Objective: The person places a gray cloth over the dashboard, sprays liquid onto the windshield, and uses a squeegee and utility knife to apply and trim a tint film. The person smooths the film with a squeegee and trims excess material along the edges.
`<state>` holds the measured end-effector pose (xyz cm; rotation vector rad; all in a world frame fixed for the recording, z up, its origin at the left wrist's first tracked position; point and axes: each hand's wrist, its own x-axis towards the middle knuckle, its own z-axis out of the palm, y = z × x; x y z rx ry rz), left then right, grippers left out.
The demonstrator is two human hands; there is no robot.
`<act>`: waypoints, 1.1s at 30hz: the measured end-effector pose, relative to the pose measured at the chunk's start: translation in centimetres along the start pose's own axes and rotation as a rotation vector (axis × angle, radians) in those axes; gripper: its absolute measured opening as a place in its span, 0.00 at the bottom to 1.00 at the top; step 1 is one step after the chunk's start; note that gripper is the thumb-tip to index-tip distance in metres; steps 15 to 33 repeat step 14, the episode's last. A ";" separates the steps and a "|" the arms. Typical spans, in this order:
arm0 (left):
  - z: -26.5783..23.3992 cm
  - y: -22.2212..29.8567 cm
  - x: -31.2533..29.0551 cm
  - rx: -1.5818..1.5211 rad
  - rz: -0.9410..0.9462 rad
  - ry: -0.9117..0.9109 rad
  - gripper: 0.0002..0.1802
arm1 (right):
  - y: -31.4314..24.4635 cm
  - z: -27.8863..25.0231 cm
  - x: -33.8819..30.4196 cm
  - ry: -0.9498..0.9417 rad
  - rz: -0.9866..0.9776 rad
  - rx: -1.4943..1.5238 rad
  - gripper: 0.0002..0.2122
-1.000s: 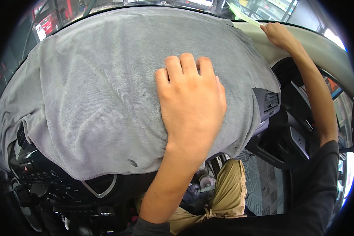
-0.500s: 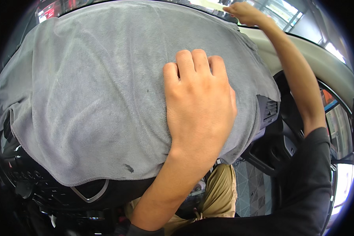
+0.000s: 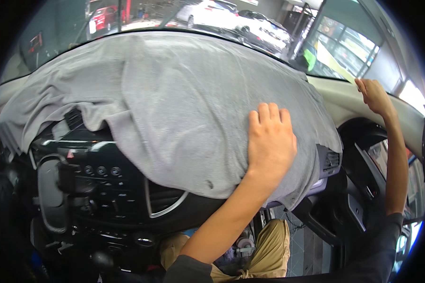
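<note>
Left hand (image 3: 270, 144) has slid right along the towel (image 3: 174, 99) — fingers together, pressed flat — baring the left vents (image 3: 74, 118); right hand (image 3: 374, 95) grips the pillar (image 3: 359, 108).

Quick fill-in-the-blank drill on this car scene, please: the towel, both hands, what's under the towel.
1. The left hand lies flat on a ____ towel.
2. The towel is draped over the car's ____.
3. The right hand rests on the beige ____ beside the windscreen.
4. Left of the towel's lower edge, the ____ console with round knobs is uncovered.

Missing words: grey; dashboard; pillar; black
</note>
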<state>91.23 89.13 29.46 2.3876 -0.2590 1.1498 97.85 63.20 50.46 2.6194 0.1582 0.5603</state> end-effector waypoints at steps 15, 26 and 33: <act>-0.6 -0.5 -0.3 -0.019 -0.003 -0.028 0.16 | -35.7 -3.7 17.4 0.389 -0.541 0.375 0.20; -0.6 -0.5 -0.3 -0.019 -0.003 -0.028 0.16 | -35.7 -3.7 17.4 0.389 -0.541 0.375 0.20; -0.6 -0.5 -0.3 -0.019 -0.003 -0.028 0.16 | -35.7 -3.7 17.4 0.389 -0.541 0.375 0.20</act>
